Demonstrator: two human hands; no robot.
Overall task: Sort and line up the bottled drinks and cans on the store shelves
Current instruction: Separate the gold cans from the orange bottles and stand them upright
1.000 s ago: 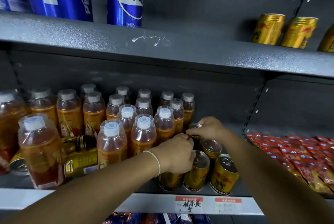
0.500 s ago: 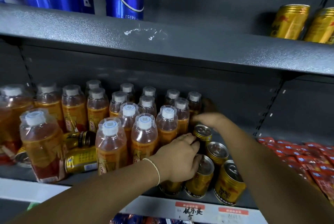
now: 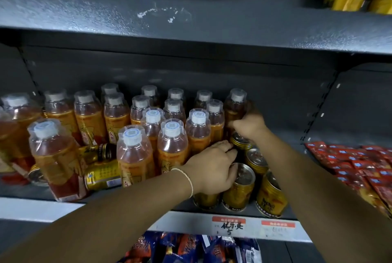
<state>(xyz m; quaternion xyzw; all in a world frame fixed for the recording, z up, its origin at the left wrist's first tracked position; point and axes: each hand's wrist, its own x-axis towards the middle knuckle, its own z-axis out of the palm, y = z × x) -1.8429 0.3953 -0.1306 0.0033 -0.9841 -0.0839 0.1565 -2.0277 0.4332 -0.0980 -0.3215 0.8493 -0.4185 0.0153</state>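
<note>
Gold cans [image 3: 238, 188] sit upright in a loose cluster at the front of the middle shelf [image 3: 63, 207], just right of the tea bottles [image 3: 171, 144]. Delta over the last second: right hand [image 3: 250, 125] was on top of the rear can [image 3: 240, 142] and has left it. It's now further back, against the rearmost bottle [image 3: 234, 110] in the right-hand column. Fingers are curled at the bottle's side; can't tell if that's a grip or just a nudge. Left hand [image 3: 212, 167] hasn't moved off: palm over the front-left can, fingers laid fairly flat across the tops toward the rear can, not visibly wrapped round anything. Hands are apart, left in front and right behind. My read: the can column is roughly set and the work has switched to squaring the bottle edge so cans and bottles don't interleave. Not done. The front cans are staggered rather than in a line, and toppled cans [image 3: 101, 174] lie on their sides among the left bottles, so they need pulling out and standing with the rest. Risk: bottles are packed tight, so a push at the back could tip a neighbour.
</note>
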